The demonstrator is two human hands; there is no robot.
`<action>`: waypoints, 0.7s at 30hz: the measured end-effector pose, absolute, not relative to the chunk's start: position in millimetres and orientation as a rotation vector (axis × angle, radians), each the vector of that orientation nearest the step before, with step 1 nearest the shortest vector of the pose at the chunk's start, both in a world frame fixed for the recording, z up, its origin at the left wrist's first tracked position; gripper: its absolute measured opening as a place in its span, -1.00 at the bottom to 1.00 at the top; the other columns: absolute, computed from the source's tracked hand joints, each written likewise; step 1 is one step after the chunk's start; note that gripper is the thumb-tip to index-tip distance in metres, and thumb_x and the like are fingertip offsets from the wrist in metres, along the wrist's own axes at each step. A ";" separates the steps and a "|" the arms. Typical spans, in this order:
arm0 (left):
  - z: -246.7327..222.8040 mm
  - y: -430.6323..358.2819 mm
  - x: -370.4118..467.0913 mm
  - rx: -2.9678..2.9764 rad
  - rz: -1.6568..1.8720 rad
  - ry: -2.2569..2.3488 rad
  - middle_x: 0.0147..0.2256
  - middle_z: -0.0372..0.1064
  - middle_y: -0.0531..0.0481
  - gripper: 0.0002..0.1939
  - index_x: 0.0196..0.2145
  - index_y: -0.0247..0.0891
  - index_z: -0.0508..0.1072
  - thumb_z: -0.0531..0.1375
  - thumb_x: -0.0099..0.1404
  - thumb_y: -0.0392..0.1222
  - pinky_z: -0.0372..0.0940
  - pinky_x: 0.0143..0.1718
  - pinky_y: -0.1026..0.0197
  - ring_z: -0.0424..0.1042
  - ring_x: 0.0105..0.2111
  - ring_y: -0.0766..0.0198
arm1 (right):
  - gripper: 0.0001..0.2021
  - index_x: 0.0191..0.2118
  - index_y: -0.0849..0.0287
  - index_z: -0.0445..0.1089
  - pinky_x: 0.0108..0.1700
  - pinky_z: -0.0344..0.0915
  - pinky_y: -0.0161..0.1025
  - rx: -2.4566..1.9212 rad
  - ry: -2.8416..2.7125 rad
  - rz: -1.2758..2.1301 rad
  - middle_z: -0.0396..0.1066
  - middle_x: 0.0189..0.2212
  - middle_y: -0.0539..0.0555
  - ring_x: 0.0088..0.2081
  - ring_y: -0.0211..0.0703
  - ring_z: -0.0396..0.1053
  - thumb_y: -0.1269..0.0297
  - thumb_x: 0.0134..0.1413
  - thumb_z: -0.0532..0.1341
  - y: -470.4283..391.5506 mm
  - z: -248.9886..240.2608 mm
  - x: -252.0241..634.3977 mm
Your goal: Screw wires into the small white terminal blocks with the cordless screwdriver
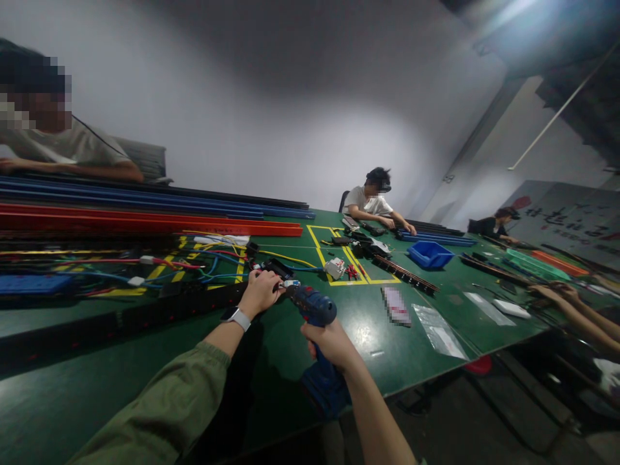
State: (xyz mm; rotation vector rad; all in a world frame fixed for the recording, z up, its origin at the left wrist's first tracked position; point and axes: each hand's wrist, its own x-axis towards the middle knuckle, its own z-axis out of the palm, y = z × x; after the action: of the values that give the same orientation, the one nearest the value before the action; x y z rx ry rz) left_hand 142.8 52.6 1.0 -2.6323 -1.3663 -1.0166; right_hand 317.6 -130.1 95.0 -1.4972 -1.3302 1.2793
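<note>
My right hand (334, 342) is wrapped round the grip of a dark blue cordless drill (314, 305). The drill's front end points left, toward the fingers of my left hand (260, 292). These fingers are bent and pressed together at the end of a long black strip (194, 310); what they hold is hidden. A small white and blue piece (292, 283) shows between my left fingertips and the drill's nose; I cannot tell whether either touches it. Just behind my left hand lies a black part (274, 266), with coloured wires (217, 255) spreading to its left.
Red (194, 223) and blue rails (145, 197) lie along the table's far left side. A blue bin (429, 255), white connectors (335, 267), a copper-coloured strip (407, 274) and a plastic bag (438, 332) lie to the right. Several co-workers sit around the green table (358, 368).
</note>
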 end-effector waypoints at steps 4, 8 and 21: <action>0.0 53.0 142.8 -2.641 -1.021 -1.354 -0.23 0.43 -0.12 -0.80 -0.28 -0.15 0.50 0.14 0.24 -0.04 -0.07 0.10 -0.13 0.34 -0.12 0.04 | -0.79 -0.24 0.18 0.26 -0.61 0.10 -0.36 -1.492 -1.340 1.273 0.18 -0.77 -0.19 -0.73 -0.31 0.18 0.33 -0.08 0.18 -131.7 97.0 318.4; -0.4 53.0 143.4 -2.636 -1.025 -1.358 -0.23 0.44 -0.11 -0.80 -0.27 -0.14 0.50 0.14 0.24 -0.05 -0.07 0.11 -0.13 0.34 -0.12 0.04 | -0.81 -0.25 0.18 0.26 -0.60 0.09 -0.37 -1.493 -1.348 1.284 0.19 -0.76 -0.18 -0.72 -0.31 0.18 0.32 -0.07 0.18 -131.7 96.5 318.4; 2.7 51.8 141.8 -2.691 -0.999 -1.303 -0.20 0.44 -0.13 -0.80 -0.25 -0.14 0.48 0.14 0.24 -0.05 -0.02 0.09 -0.09 0.35 -0.11 0.03 | -0.75 -0.32 0.21 0.35 -0.53 0.16 -0.31 -1.418 -1.367 1.126 0.23 -0.74 -0.09 -0.67 -0.26 0.22 0.09 0.04 0.20 -146.5 87.2 345.7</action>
State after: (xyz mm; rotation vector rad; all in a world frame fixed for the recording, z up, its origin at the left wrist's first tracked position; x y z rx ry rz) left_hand 141.8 51.8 2.7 -2.6907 -1.3032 -0.9987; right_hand 345.7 -146.5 87.2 -1.4178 -1.3666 1.1264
